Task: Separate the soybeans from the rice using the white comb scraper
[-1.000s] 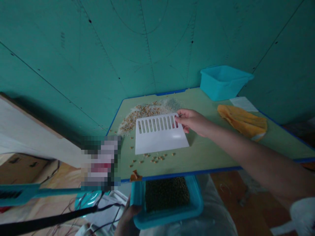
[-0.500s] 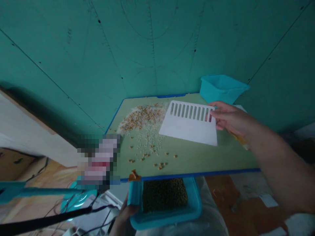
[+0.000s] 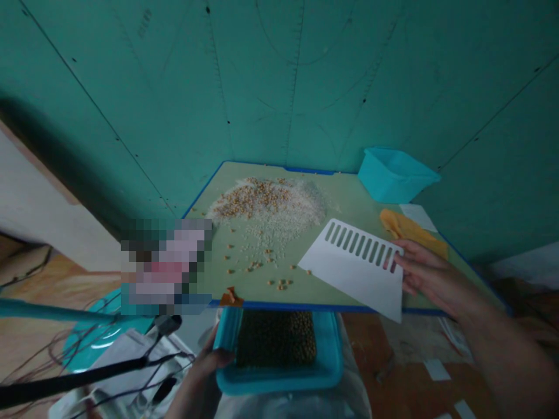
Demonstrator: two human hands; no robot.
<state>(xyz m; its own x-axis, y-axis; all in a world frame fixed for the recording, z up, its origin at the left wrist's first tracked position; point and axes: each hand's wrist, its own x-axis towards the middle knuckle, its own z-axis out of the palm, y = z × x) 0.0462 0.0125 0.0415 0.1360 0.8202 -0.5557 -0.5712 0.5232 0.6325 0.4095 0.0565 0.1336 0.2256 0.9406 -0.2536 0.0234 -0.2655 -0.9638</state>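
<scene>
My right hand (image 3: 425, 279) grips the slotted end of a white plastic scraper (image 3: 356, 269), held tilted over the front right part of the green table (image 3: 345, 198). A pile of tan grains and white rice (image 3: 266, 203) lies at the table's back left, with loose grains (image 3: 262, 265) scattered toward the front edge. Below that edge my left hand (image 3: 205, 364) holds a teal tray (image 3: 279, 381) filled with dark green beans (image 3: 276, 337).
A teal tub (image 3: 395, 173) stands at the back right of the table, with an orange cloth (image 3: 410, 231) and a white paper (image 3: 418, 215) beside it. A teal wall rises behind. Cables and a teal object (image 3: 87, 343) lie at lower left.
My right hand has carried the scraper off the grains, first right and back, then toward the front right edge. The view has shifted, and the pile shows fully.
</scene>
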